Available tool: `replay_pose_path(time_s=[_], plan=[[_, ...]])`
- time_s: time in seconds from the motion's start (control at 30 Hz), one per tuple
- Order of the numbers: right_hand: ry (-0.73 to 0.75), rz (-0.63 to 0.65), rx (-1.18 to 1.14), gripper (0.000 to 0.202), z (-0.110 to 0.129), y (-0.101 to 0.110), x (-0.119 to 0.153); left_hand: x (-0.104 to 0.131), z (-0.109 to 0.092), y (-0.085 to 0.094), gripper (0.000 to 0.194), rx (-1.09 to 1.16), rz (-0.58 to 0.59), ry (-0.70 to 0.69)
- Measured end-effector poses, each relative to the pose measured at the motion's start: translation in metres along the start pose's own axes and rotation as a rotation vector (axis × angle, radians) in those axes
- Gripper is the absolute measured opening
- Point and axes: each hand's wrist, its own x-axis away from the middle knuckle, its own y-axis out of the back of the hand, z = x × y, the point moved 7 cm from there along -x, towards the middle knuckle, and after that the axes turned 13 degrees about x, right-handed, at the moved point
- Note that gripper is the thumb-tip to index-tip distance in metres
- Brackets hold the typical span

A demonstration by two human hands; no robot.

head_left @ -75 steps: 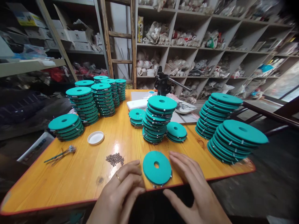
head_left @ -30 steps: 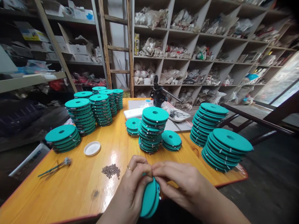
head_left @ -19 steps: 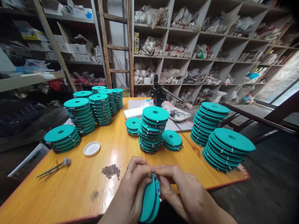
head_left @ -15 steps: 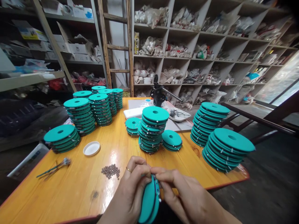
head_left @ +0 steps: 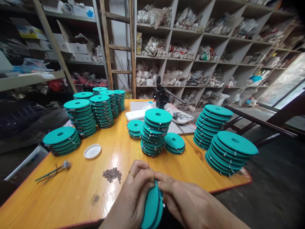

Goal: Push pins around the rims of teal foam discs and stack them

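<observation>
My left hand (head_left: 138,184), a ring on one finger, is closed around a teal-green foam line spool (head_left: 151,206) held on edge near the table's front. The spool has a dark groove round its rim and a white-headed pin at its right side. My right hand (head_left: 183,194) is closed against the spool's upper right rim, fingertips meeting those of the left. Whatever fine piece may lie between the right fingertips is hidden. A small pile of dark brown beads (head_left: 111,175) lies on the wooden table (head_left: 81,190) left of my hands.
Stacks of similar spools stand in the middle (head_left: 157,133), at the right (head_left: 231,152) and at the back left (head_left: 79,117). A white round lid (head_left: 92,151) and a bundle of thin stems (head_left: 53,170) lie on the left. Behind stands a black clamp device (head_left: 162,97).
My right fingers have drawn in closer to the spool's rim, covering more of it. The left hand keeps its hold. The view has shifted very slightly.
</observation>
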Motion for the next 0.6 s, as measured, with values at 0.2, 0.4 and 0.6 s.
replay_pose_path(time_s=[0.2,0.4,0.6], plan=[[0.127,-0.017,0.178,0.043,0.011,0.005,-0.005,-0.001,0.0,-0.001,0.032,0.012,0.011,0.004],[0.131,-0.02,0.165,0.043,0.01,0.007,-0.002,-0.001,-0.001,-0.001,0.03,0.001,0.017,-0.007],[0.033,0.151,-0.27,0.057,-0.004,-0.014,0.014,0.003,-0.006,0.0,0.034,-0.084,0.007,-0.035]])
